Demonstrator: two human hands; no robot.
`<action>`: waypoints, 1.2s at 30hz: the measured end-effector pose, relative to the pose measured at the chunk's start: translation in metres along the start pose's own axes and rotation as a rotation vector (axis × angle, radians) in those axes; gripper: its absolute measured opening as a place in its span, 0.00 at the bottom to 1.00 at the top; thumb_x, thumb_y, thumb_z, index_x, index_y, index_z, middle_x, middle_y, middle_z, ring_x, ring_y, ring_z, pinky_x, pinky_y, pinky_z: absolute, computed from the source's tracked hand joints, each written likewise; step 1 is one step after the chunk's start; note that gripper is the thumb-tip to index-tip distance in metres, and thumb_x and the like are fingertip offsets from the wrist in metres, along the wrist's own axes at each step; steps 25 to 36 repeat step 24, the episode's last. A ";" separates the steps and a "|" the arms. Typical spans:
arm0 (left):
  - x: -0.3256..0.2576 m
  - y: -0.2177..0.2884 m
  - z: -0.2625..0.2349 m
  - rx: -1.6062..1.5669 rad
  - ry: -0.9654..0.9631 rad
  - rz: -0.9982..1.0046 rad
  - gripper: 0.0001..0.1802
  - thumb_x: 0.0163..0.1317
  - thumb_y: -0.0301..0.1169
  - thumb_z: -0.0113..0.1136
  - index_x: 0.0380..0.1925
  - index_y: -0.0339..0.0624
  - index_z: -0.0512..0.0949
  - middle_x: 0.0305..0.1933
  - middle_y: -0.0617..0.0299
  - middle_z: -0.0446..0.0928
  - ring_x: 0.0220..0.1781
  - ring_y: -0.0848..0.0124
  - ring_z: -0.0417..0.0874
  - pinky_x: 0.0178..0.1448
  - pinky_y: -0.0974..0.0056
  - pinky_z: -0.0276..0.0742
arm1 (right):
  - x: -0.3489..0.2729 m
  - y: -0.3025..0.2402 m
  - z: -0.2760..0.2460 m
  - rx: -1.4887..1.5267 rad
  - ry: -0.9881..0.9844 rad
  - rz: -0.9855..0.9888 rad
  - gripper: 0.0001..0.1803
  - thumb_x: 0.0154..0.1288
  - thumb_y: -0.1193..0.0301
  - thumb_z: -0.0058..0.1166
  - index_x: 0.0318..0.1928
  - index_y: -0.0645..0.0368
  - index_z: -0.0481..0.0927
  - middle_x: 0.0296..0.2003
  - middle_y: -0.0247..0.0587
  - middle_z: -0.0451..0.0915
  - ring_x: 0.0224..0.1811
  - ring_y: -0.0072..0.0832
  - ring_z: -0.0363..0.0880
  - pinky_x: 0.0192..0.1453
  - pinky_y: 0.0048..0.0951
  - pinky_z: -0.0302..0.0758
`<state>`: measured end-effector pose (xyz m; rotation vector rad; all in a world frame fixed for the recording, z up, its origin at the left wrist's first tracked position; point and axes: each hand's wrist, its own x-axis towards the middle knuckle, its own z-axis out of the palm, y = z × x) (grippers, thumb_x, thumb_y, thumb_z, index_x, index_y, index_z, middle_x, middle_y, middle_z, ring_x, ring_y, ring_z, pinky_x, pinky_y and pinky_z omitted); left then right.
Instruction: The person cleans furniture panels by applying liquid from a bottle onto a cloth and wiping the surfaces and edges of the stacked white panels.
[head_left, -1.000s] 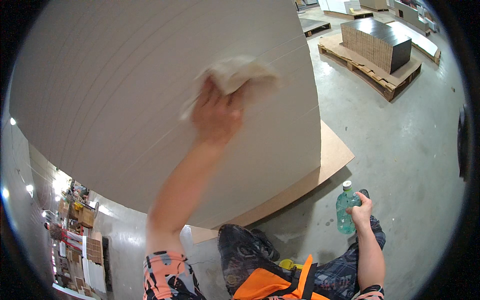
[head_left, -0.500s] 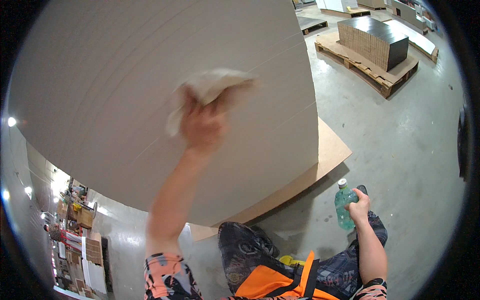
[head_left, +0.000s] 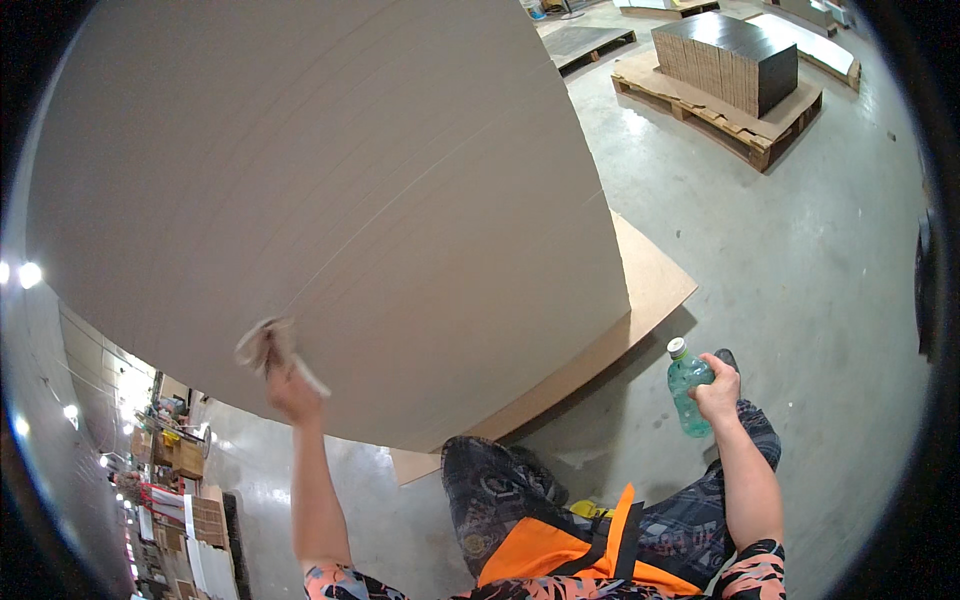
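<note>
A wide grey-brown panel stack (head_left: 420,200), its top marked with thin curved lines, fills the upper left. Near its front-left edge, my left hand (head_left: 294,392) is closed on a whitish cloth (head_left: 262,345) that lies against the surface. Off to the right, away from the panel, my right hand (head_left: 718,388) grips a clear green plastic bottle (head_left: 688,400) with a white cap, held over the floor. Beneath the panel, a tan board (head_left: 655,275) juts out at the right corner.
At the upper right, a wooden pallet (head_left: 765,155) carries a stack of dark-topped sheets (head_left: 725,65). Another low pallet (head_left: 590,45) lies beside it. Shelving and boxes (head_left: 185,460) stand far left. Concrete floor (head_left: 800,260) runs along the right side.
My left hand has swept the cloth from the middle of the panel toward its front-left edge. The bottle stays in my right hand, nearly where it was. The view has shifted slightly.
</note>
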<state>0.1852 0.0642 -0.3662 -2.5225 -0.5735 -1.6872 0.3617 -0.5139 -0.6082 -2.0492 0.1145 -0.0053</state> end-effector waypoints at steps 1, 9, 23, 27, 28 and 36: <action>-0.001 0.004 -0.010 -0.258 0.030 -0.216 0.18 0.64 0.31 0.57 0.54 0.38 0.78 0.53 0.53 0.80 0.48 0.61 0.84 0.55 0.54 0.77 | -0.002 0.002 0.000 0.018 -0.007 0.001 0.24 0.33 0.81 0.60 0.40 0.57 0.83 0.30 0.50 0.83 0.36 0.42 0.85 0.44 0.35 0.78; -0.101 0.133 0.056 -1.437 -0.498 -1.003 0.20 0.66 0.32 0.57 0.55 0.35 0.71 0.50 0.56 0.78 0.50 0.62 0.82 0.55 0.53 0.80 | -0.014 0.013 0.008 -0.026 -0.005 -0.097 0.25 0.36 0.82 0.56 0.42 0.55 0.83 0.32 0.51 0.83 0.38 0.45 0.84 0.44 0.36 0.77; -0.306 0.209 0.150 -1.538 -1.520 -1.702 0.25 0.66 0.43 0.58 0.55 0.36 0.74 0.50 0.54 0.81 0.51 0.56 0.83 0.62 0.51 0.76 | -0.012 0.002 0.052 -0.144 -0.064 -0.225 0.24 0.43 0.83 0.60 0.46 0.56 0.78 0.35 0.48 0.83 0.41 0.39 0.85 0.46 0.33 0.77; -0.314 0.206 0.161 -1.478 -1.573 -1.634 0.26 0.65 0.45 0.59 0.55 0.36 0.74 0.50 0.55 0.81 0.51 0.56 0.83 0.62 0.51 0.75 | -0.010 0.007 0.057 -0.136 -0.067 -0.240 0.24 0.43 0.83 0.60 0.46 0.56 0.78 0.36 0.48 0.84 0.41 0.38 0.85 0.47 0.32 0.77; -0.314 0.206 0.161 -1.478 -1.573 -1.634 0.26 0.65 0.45 0.59 0.55 0.36 0.74 0.50 0.55 0.81 0.51 0.56 0.83 0.62 0.51 0.75 | -0.010 0.007 0.057 -0.136 -0.067 -0.240 0.24 0.43 0.83 0.60 0.46 0.56 0.78 0.36 0.48 0.84 0.41 0.38 0.85 0.47 0.32 0.77; -0.314 0.206 0.161 -1.478 -1.573 -1.634 0.26 0.65 0.45 0.59 0.55 0.36 0.74 0.50 0.55 0.81 0.51 0.56 0.83 0.62 0.51 0.75 | -0.010 0.007 0.057 -0.136 -0.067 -0.240 0.24 0.43 0.83 0.60 0.46 0.56 0.78 0.36 0.48 0.84 0.41 0.38 0.85 0.47 0.32 0.77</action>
